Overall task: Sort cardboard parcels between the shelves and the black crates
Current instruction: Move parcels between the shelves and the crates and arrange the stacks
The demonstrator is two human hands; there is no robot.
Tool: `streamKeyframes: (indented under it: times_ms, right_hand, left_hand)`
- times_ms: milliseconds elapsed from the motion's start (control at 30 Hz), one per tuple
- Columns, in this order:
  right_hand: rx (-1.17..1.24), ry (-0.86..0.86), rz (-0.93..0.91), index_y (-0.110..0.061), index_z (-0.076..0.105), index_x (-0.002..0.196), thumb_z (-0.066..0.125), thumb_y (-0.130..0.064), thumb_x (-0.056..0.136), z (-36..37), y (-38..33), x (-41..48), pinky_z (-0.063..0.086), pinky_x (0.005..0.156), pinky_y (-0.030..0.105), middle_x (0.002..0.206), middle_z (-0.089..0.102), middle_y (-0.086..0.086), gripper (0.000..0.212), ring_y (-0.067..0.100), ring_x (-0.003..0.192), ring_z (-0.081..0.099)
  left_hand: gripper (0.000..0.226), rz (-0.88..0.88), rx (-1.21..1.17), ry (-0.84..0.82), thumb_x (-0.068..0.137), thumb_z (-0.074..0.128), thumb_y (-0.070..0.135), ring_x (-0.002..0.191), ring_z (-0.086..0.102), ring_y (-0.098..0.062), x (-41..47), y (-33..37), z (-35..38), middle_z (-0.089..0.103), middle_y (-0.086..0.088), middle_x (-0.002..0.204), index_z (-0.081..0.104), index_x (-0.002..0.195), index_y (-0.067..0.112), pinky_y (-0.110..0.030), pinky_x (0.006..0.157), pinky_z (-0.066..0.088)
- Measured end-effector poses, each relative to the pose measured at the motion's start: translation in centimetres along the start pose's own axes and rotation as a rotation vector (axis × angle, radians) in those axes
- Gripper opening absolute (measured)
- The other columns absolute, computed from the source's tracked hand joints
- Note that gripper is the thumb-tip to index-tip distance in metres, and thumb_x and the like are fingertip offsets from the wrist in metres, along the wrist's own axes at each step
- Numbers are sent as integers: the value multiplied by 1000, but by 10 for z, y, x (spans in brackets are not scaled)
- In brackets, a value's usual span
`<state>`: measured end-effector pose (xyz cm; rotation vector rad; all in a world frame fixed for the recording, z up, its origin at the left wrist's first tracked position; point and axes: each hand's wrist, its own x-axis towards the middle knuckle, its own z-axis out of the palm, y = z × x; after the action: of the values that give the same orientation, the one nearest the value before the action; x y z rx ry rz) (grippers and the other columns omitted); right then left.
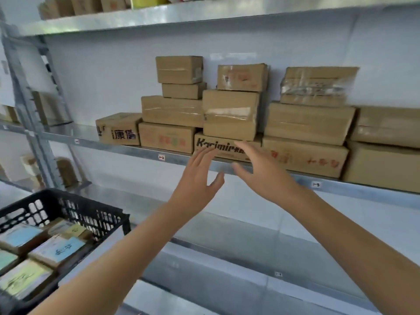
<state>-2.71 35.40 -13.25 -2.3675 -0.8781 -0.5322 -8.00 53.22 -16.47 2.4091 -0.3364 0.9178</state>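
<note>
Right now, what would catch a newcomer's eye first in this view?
The left hand and right hand, both open, reach up mid-frame toward stacked cardboard parcels on the middle shelf. At lower left, a black crate holds labelled parcels.

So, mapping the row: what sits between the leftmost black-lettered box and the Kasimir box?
A red-printed parcel fills that stretch, seen in the head view.

1. Black crate (68, 203), 8 o'clock: cut off by left & btm edges.
2. Printed box (204, 144), centre: end of lettering hidden behind right hand (261, 173).
3. Parcels (386, 126), 3 o'clock: cut by right edge.
4. Shelf tags (161, 157): too small to read.
5. Top-shelf boxes (86, 5), 11 o'clock: blurred, cropped.
</note>
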Motion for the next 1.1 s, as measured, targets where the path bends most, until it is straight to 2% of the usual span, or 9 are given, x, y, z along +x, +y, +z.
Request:
streamKeyframes:
  times_ms: [167, 300, 433, 467, 600, 767, 900, 1033, 1100]
  right_hand:
    - [-106, 100, 69, -30, 35, 146, 51, -41, 99, -73, 63, -30, 38, 87, 27, 147, 46, -8, 51, 14, 121, 51]
    - [-150, 166, 115, -21, 43, 144, 57, -35, 97, -128, 108, -53, 43, 92, 30, 139, 54, 0, 51, 18, 114, 57]
    - [-231, 257, 170, -17, 44, 145, 57, -31, 97, -179, 146, -78, 32, 97, 23, 143, 51, 0, 51, 16, 129, 47]
    - [-256, 270, 199, -17, 43, 146, 56, -32, 98, -190, 155, -84, 30, 98, 22, 146, 48, 0, 53, 16, 133, 45]
    - [-275, 274, 337, -23, 33, 152, 52, -38, 100, -234, 189, -107, 29, 102, 25, 155, 39, -1, 57, 19, 140, 38]
    - [-312, 315, 405, -14, 36, 150, 52, -32, 100, -276, 229, -118, 41, 107, 40, 151, 41, 9, 55, 28, 131, 48]
    - [-304, 353, 442, -11, 26, 154, 53, -31, 100, -292, 262, -119, 33, 107, 32, 156, 31, 9, 64, 26, 138, 39]
    - [-244, 326, 533, -10, 16, 157, 59, -37, 96, -297, 288, -110, 30, 110, 35, 160, 22, 8, 79, 27, 142, 33]
    - [-167, 349, 582, -10, 12, 157, 65, -40, 93, -296, 297, -103, 30, 112, 37, 161, 22, 9, 89, 28, 144, 31]
  left_hand:
    - [54, 90, -91, -51, 98, 59, 19, 147, 26, -16, 35, 70, 51, 39, -4, 154, 41, 147, 8, -26, 121, 19]
    - [55, 169, -145, -95, 98, 59, 19, 145, 30, -19, 58, 123, 87, 40, -6, 154, 40, 148, 8, -34, 120, 25]
    - [56, 193, -201, -109, 100, 56, 24, 146, 26, -11, 85, 171, 123, 35, 1, 157, 37, 152, 14, -3, 109, 10]
    - [56, 195, -227, -122, 100, 56, 24, 146, 27, -11, 92, 181, 131, 34, 1, 157, 36, 152, 14, -3, 107, 11]
    - [57, 170, -319, -191, 101, 53, 30, 146, 27, -8, 116, 219, 159, 31, 5, 160, 32, 153, 19, -14, 109, 18]
    - [71, 63, -353, -273, 97, 61, 34, 149, 21, -14, 147, 250, 188, 24, 0, 163, 24, 156, 19, -28, 117, 22]
    - [83, -46, -398, -213, 92, 68, 30, 146, 25, -18, 168, 261, 203, 24, -4, 162, 17, 156, 15, -22, 103, 23]
    - [97, -170, -366, -246, 92, 68, 35, 152, 16, -23, 180, 264, 218, 12, -7, 167, 2, 159, 9, -34, 119, 20]
    - [102, -242, -386, -262, 90, 69, 40, 150, 21, -26, 184, 264, 225, 18, -9, 165, 2, 158, 7, -40, 121, 24]
